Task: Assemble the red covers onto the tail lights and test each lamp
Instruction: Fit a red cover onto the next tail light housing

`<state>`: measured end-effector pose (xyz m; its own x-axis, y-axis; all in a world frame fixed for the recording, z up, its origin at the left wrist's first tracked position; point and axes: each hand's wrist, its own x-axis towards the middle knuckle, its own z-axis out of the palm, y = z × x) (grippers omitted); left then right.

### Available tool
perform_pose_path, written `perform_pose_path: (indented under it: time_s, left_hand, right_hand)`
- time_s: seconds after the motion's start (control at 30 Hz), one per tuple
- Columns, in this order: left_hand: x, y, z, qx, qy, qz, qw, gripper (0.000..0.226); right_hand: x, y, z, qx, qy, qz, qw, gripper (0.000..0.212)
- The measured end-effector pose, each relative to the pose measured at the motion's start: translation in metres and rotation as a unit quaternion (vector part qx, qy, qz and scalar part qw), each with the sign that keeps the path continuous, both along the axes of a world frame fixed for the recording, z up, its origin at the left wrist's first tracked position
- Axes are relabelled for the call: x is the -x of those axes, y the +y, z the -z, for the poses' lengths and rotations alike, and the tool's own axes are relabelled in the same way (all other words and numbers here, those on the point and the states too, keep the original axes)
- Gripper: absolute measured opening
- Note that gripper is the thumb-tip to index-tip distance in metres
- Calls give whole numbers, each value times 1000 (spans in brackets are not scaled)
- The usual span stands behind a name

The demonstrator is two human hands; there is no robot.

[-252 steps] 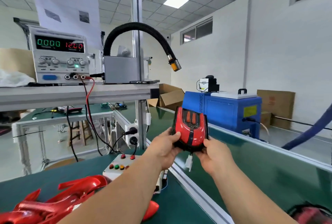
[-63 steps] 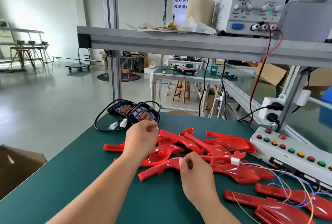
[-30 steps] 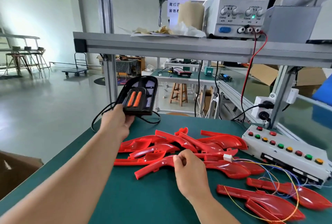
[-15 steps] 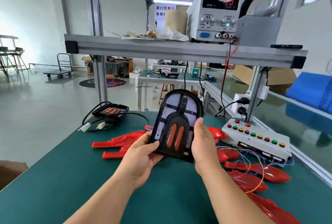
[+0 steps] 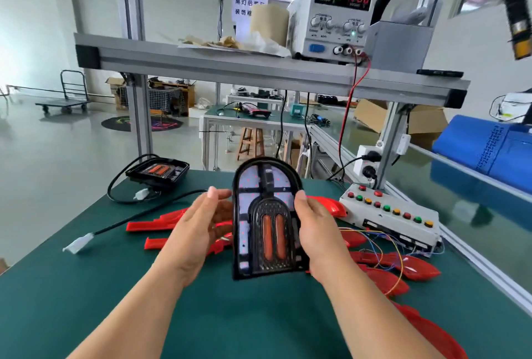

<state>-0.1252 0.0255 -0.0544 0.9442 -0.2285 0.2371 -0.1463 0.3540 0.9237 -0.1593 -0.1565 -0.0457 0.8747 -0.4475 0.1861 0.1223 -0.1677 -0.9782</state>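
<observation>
Fingers [image 5: 215, 200] of the left hand [image 5: 198, 232] are straight and close together, palm turned toward the left edge of the tail light [image 5: 264, 223]; whether they touch it I cannot tell. On the other side the right hand [image 5: 316, 232] grips the lamp's right edge, thumb on the front rim, its other fingers hidden behind the housing. The tail light is held upright above the bench [image 5: 86, 301], rounded end up and front toward the camera, showing its black frame, pale panels and two orange strips low in the middle. Beneath and behind it the red covers [image 5: 169, 224] lie in a loose heap on the green bench, with more spreading off to the right. A black cable ending in a white connector [image 5: 77, 245] runs across the bench on the left. Near the far left corner a second tail light [image 5: 158, 171] lies flat. To the right stands a button box [image 5: 388, 214], and on the shelf [image 5: 230, 65] above it sits a power supply [image 5: 336, 13] with lit digits.
</observation>
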Motion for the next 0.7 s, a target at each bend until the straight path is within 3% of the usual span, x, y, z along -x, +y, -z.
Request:
perform_pose_path:
  time_s: [0.07,0.13,0.23,0.3,0.37,0.43,0.5,0.6,0.7]
  left_hand:
    - [2,-4,4,-34,-5,-9,999,55]
    - [1,-4,4,-45,-12,-74,996,45]
    - [1,-1,4,-38,0,-122,992,43]
    - [5,-5,4,-53,29,-46,997,47]
    - [7,-10,6,-20,71,21,997,54]
    - [5,-14,8,38,99,20,994,49]
    - [2,-15,6,63,101,0,993,39]
    - [-6,-10,5,74,128,-28,989,41]
    - [-11,2,1,83,165,-17,983,48]
  right_hand:
    - [0,13,5,-183,15,2,983,40]
    - [-3,21,6,-379,3,-28,925,42]
    - [-6,32,12,-507,-41,-62,859,43]
    - [-6,41,20,-508,-56,-82,856,42]
    - [-5,44,29,-465,-47,-90,879,37]
    - [-2,44,35,-420,-45,-115,899,29]
    - [2,45,37,-404,-49,-163,899,26]
    - [10,48,39,-377,-12,-226,898,26]
    - [19,38,32,-243,60,-288,925,18]
